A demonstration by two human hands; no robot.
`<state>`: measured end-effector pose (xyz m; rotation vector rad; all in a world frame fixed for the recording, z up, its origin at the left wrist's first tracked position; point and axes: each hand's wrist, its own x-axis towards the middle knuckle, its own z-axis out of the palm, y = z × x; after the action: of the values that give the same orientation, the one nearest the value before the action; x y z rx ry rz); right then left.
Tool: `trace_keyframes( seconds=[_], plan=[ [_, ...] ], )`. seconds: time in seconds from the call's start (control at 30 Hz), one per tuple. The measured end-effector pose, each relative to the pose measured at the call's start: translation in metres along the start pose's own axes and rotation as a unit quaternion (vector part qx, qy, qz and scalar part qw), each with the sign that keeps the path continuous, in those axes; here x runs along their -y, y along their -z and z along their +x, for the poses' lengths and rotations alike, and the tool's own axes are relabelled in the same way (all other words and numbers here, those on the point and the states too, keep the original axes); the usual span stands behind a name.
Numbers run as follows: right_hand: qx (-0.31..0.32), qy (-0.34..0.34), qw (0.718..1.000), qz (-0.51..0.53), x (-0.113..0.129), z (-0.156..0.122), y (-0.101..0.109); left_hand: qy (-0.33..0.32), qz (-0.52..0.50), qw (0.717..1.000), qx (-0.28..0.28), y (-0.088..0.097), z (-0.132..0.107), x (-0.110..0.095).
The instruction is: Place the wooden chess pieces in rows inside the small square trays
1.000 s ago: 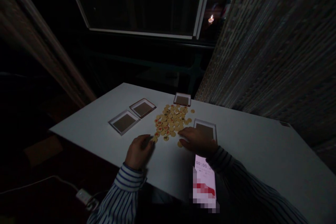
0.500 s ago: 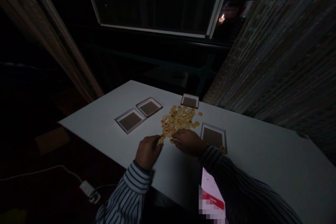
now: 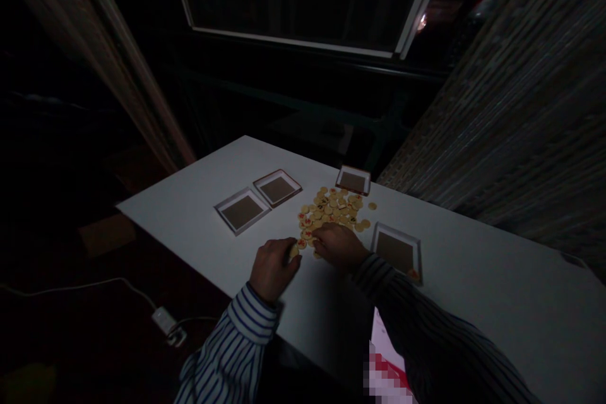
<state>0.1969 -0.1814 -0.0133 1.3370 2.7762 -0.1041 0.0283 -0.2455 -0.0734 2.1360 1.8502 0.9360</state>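
A heap of several round yellow game discs point(image 3: 334, 209) with red and black marks lies in the middle of a white table point(image 3: 473, 290). My left hand point(image 3: 273, 267) rests curled at the near edge of the heap, fingers pinched on a disc. My right hand point(image 3: 337, 246) lies palm down beside it, its fingertips bent onto discs at the near side of the heap. Four shallow square trays with brown bottoms ring the heap: two at the left point(image 3: 241, 209) point(image 3: 277, 187), one at the far side point(image 3: 354, 180), one at the right point(image 3: 396, 251) with a single disc in its near corner.
A lit phone point(image 3: 384, 353) lies near the table's front edge under my right sleeve. A power strip with a white cable point(image 3: 165, 322) lies on the dark floor at the left. A dark window and a brick wall stand behind the table.
The view has shifted, so everything sits further right. My right hand moved left from the right tray to the near discs. A disc now lies in that tray.
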Motion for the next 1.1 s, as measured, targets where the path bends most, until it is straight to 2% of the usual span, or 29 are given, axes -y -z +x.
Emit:
trace_keyframes(
  seconds=[0.3, 0.67, 0.83, 1.1],
  plan=[
    [-0.01, -0.007, 1.0, -0.008, 0.001, 0.017, -0.002, -0.008, 0.036, 0.999, 0.024, -0.004, 0.018, -0.007],
    [-0.003, -0.005, 1.0, 0.003, -0.002, 0.024, -0.004, 0.014, 0.043, 0.999, 0.027, -0.004, 0.021, -0.012],
    [-0.02, -0.004, 0.999, 0.031, 0.001, 0.029, 0.006, 0.02, 0.031, 0.999, 0.004, -0.004, 0.018, -0.009],
    [-0.023, 0.012, 0.999, 0.042, 0.01, 0.046, 0.009, 0.04, -0.006, 0.996, -0.079, 0.004, 0.014, -0.001]
  ],
)
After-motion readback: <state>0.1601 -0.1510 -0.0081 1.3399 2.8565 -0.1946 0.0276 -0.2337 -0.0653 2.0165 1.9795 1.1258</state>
